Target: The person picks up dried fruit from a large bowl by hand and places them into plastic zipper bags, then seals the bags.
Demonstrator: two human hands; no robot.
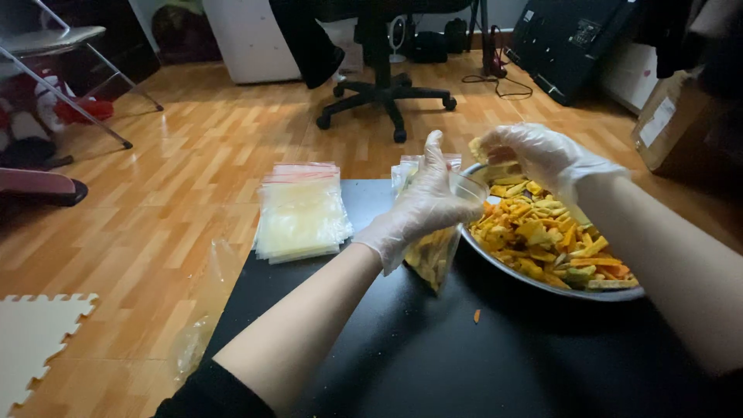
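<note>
1. Black counter [402, 364], lower centre: work is partway; nothing sealed is in view.
2. Metal bowl [542, 285], centre right, is heaped with yellow-orange dried chips [542, 232]; plenty left.
3. Stack of empty zip bags [300, 210], centre left, looks thick and untouched.
4. Clear bag [432, 259], centre frame beside the bowl, looks partly filled.
5. Left hand [422, 207], gloved, grips the bag's mouth, holding it upright.
6. Right hand [542, 155], gloved, fingers pinched on chips above the bag.

1. Domestic room, probably a home office or living space: wood-pattern laminate floor [193, 193].
2. Wheeled office chair [385, 85] and cardboard box [673, 124].
3. Foam floor mat [35, 333]; a dark flat panel [565, 39], possibly a screen, leans behind.
</note>
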